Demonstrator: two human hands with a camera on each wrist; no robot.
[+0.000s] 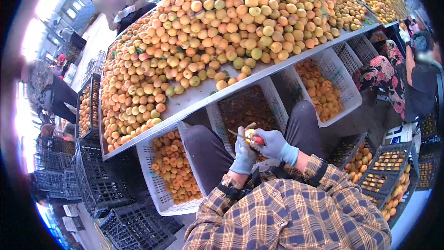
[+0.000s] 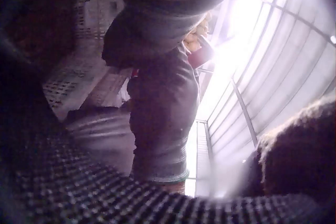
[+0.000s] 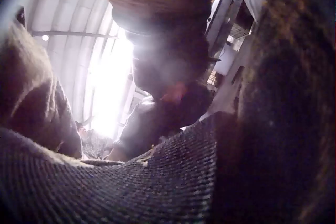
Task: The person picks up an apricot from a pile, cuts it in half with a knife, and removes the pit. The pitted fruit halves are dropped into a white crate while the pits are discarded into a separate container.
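A: What's the fruit (image 1: 249, 134) look like? I'm squinting at the head view here.

B: Small and roundish, pale yellow, way lighter on top than most of the orange-yellow heap (image 1: 222, 32) across the upper part of the frame. Fingers cover a good bit of it, so I can't tell if it's whole or cut.

A: And where's it sitting in the grip?

B: Just below centre frame, up at the fingertips where the two gloves meet. The left hand (image 1: 244, 153) is on its lower left, fingers curled around it, so pretty much closed down to the fruit's width. The right hand (image 1: 279, 145) comes in from the right, fingers curled round a red handle (image 1: 258, 140) right beside the fruit.

A: What's that thin dark tip (image 1: 232, 133) poking out left of the fruit?

B: Roughly in line with the handle, but the middle's hidden, so I can't swear they're one tool.

A: Wrist cams any help?

B: Nah, too dark and glary. I only get a reddish blur near the middle of the right one.

A: Anything underneath?

B: Yeah, a pale crate (image 1: 215, 119) between the knees, dark brownish stuff in it. Crates of orange pieces lower left and upper right of the hands.
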